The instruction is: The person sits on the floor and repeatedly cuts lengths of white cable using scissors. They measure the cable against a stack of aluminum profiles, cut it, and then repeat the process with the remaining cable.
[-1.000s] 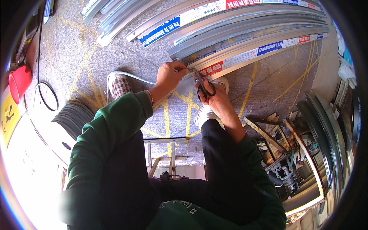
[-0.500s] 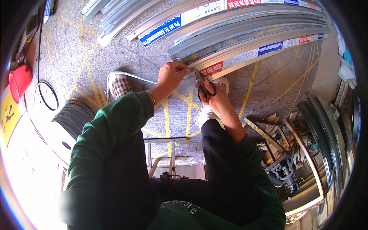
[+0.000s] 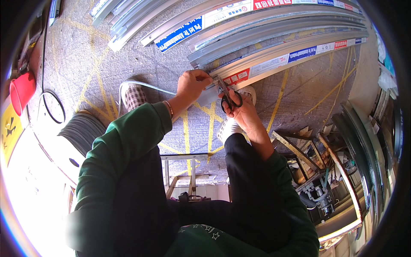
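My left hand (image 3: 191, 87) is closed, thumb and fingertips pinched at the near end of a labelled aluminium profile (image 3: 261, 68). A thin grey strip (image 3: 155, 87) runs from the left and passes under this hand; the pinched part is hidden by the fingers. In my right hand (image 3: 245, 115) is a pair of scissors (image 3: 236, 101) with black handles, my fingers in and around the loops. Their blades point up toward the profile's end, close by my left fingertips. Below the hands, a flat greyish piece (image 3: 207, 97) shows against the floor.
More aluminium profiles (image 3: 274, 32) lie across the floor ahead. At left stand a spool of grey strip (image 3: 83, 130) and a red bucket (image 3: 22, 92). A rusty metal frame (image 3: 338, 162) with machine parts is at right, beside dark coiled strips (image 3: 361, 145). A small metal stand (image 3: 184, 157) sits between my legs.
My left fingertips have shifted very slightly at the profile's end. The scissors stay in my right hand, almost in the same place.
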`<state>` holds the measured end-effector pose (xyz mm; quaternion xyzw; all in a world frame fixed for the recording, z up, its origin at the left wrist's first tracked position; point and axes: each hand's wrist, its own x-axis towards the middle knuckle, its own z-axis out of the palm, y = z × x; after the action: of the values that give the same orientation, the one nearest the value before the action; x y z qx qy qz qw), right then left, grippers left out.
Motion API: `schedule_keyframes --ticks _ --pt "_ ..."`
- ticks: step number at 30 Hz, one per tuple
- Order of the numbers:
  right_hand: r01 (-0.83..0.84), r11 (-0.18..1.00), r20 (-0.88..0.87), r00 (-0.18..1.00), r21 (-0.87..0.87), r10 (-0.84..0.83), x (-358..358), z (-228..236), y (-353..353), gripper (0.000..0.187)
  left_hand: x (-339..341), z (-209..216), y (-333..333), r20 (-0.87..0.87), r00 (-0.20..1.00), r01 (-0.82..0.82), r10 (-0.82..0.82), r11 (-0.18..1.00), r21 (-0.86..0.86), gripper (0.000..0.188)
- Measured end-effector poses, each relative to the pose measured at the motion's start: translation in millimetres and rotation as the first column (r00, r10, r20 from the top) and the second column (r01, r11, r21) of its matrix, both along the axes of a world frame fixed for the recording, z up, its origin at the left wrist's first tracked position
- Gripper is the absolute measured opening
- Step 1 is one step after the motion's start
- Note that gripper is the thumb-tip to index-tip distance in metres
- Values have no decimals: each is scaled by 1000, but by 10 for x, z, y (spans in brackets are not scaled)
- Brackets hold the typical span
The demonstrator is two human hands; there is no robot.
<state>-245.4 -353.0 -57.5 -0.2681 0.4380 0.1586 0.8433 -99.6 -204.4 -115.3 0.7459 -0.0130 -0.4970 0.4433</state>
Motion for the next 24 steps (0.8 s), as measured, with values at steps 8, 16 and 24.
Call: schedule_keyframes --ticks 8,16,24 --pt "-2 1000 -3 1000 11 3 -10 -6 -2 46 20 3 4 -4 1000 22 -22 1000 -17 17" --pt "1 1000 16 1000 30 -1 -16 -25 -10 45 -2 -12 -51 83 996 24 -24 1000 3 17" --pt "38 999 19 999 31 -38 -23 -92 -11 44 -7 -16 -75 133 991 33 -35 999 14 18"
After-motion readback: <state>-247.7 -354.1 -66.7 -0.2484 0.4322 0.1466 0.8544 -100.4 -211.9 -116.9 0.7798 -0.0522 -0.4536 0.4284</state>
